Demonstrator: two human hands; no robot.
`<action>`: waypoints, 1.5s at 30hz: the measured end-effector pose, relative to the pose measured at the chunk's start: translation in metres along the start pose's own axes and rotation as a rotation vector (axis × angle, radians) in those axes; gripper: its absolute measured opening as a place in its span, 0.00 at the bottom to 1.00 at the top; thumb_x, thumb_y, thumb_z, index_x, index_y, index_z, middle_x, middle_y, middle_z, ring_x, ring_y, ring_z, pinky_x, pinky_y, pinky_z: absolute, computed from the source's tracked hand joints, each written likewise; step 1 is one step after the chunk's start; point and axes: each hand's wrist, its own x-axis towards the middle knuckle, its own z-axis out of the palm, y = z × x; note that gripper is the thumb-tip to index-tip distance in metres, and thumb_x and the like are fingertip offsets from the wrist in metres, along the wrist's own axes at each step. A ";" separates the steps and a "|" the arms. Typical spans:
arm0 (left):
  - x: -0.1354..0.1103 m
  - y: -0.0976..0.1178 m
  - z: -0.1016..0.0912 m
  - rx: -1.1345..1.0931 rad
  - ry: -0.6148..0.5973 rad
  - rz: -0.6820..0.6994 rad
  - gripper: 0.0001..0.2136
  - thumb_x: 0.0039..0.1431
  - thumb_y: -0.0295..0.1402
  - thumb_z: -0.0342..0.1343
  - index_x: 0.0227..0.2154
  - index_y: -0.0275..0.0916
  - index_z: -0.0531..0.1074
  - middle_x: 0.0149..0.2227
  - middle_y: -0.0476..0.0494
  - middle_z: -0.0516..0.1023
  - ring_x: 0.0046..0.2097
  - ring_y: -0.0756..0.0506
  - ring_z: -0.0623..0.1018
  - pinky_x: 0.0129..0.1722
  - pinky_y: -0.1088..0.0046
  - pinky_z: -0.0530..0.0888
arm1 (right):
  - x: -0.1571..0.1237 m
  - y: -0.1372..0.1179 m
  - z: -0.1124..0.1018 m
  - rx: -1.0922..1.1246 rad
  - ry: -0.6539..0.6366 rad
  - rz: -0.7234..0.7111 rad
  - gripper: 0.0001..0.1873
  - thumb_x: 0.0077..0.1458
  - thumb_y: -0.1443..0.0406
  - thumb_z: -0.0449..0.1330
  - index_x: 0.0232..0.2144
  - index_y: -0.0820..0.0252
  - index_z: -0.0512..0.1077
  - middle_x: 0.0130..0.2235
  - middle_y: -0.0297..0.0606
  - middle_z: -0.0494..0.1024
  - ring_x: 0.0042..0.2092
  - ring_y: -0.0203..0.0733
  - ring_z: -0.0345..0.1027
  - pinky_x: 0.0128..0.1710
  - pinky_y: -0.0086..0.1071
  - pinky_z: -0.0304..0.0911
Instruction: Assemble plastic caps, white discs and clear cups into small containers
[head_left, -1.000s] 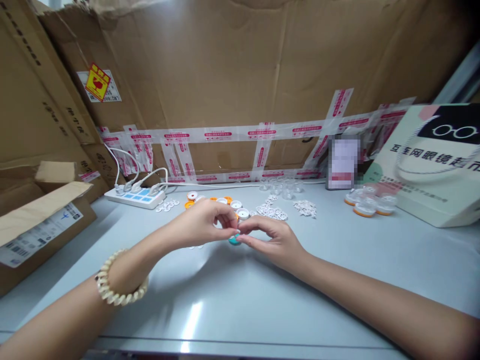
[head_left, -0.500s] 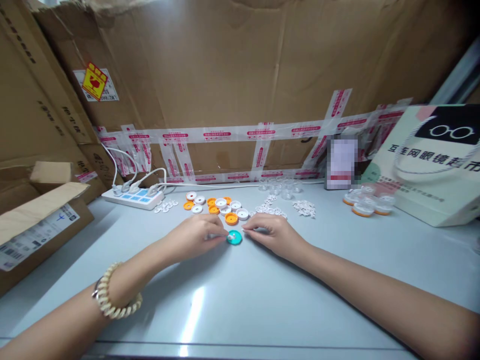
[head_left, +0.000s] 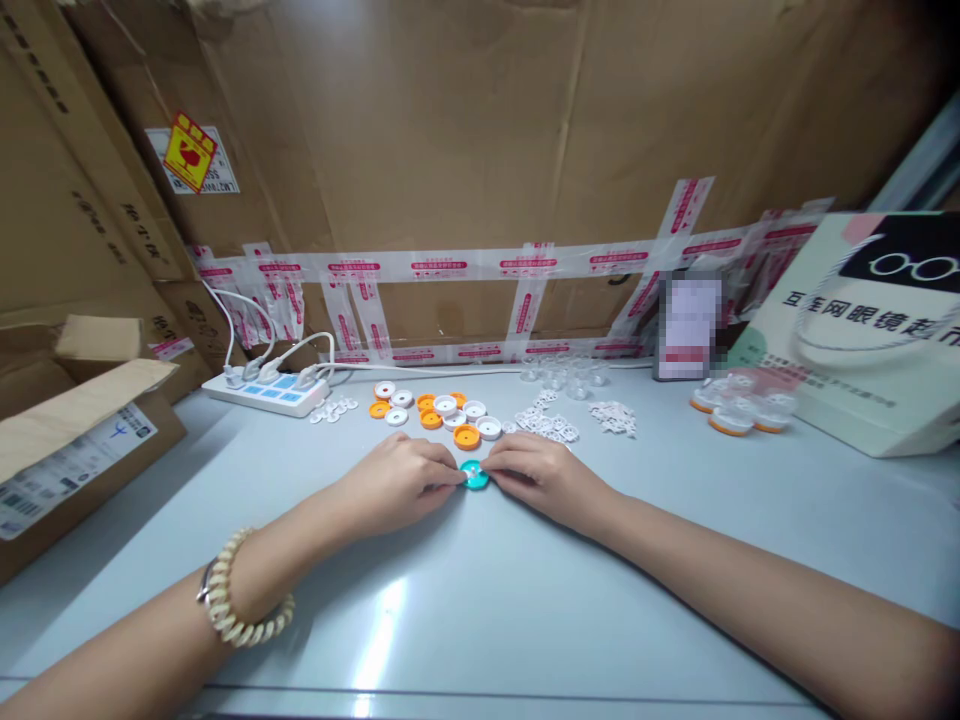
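A shallow teal round disc with small white parts in it lies on the table between my hands. My left hand is closed, its thumb and forefinger pinched at the disc's left edge. From the other side my right hand reaches over the disc's right edge. Its fingertips are pinched on a small white piece, mostly hidden by the fingers. Just behind the disc sit several orange round cases and white round cases. Small white plastic parts lie in a pile beyond my right hand.
Another pile of white bits and clear round covers lie farther back. Stacked clear-topped cases stand right, by a paper bag and a phone. A power strip and an open carton are left.
My right hand has moved left, bringing its small white piece from beside the teal disc to over it. My left fingers stay at the disc's left edge. The view has shifted slightly.
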 end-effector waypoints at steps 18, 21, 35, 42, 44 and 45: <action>0.000 0.003 -0.001 -0.039 0.035 0.031 0.12 0.60 0.27 0.48 0.40 0.43 0.74 0.38 0.48 0.79 0.40 0.48 0.75 0.39 0.71 0.61 | 0.003 -0.005 -0.003 -0.136 -0.075 -0.063 0.10 0.58 0.69 0.51 0.33 0.62 0.73 0.31 0.42 0.75 0.34 0.40 0.68 0.33 0.32 0.65; 0.000 0.003 -0.001 -0.026 0.014 0.015 0.12 0.59 0.26 0.48 0.41 0.44 0.74 0.39 0.49 0.79 0.41 0.47 0.75 0.39 0.70 0.60 | 0.003 -0.005 -0.006 -0.144 -0.095 -0.078 0.11 0.58 0.69 0.50 0.33 0.63 0.73 0.32 0.43 0.75 0.34 0.40 0.67 0.33 0.32 0.65; -0.002 0.002 -0.001 -0.022 0.020 0.020 0.13 0.60 0.26 0.47 0.42 0.45 0.73 0.40 0.49 0.79 0.40 0.47 0.75 0.38 0.69 0.58 | 0.003 -0.005 -0.008 -0.127 -0.133 -0.076 0.13 0.60 0.69 0.47 0.35 0.63 0.72 0.34 0.44 0.75 0.36 0.41 0.68 0.34 0.33 0.66; -0.001 0.002 -0.001 -0.015 0.041 0.033 0.12 0.60 0.27 0.47 0.41 0.44 0.73 0.39 0.48 0.79 0.39 0.48 0.75 0.37 0.70 0.58 | 0.003 -0.005 -0.008 -0.112 -0.151 -0.059 0.13 0.60 0.69 0.47 0.36 0.62 0.72 0.34 0.44 0.75 0.37 0.40 0.68 0.35 0.33 0.66; -0.001 0.001 -0.001 -0.017 0.043 0.030 0.12 0.60 0.27 0.47 0.41 0.44 0.73 0.39 0.48 0.79 0.40 0.47 0.75 0.37 0.70 0.57 | 0.003 -0.006 -0.008 -0.105 -0.149 -0.052 0.13 0.60 0.70 0.47 0.36 0.62 0.72 0.34 0.44 0.75 0.37 0.41 0.68 0.35 0.33 0.67; -0.001 0.001 -0.001 -0.019 0.041 0.027 0.12 0.60 0.27 0.47 0.41 0.45 0.73 0.40 0.48 0.79 0.40 0.47 0.75 0.37 0.70 0.57 | 0.003 -0.006 -0.008 -0.097 -0.150 -0.049 0.13 0.60 0.70 0.47 0.36 0.62 0.72 0.34 0.44 0.75 0.37 0.41 0.68 0.35 0.33 0.67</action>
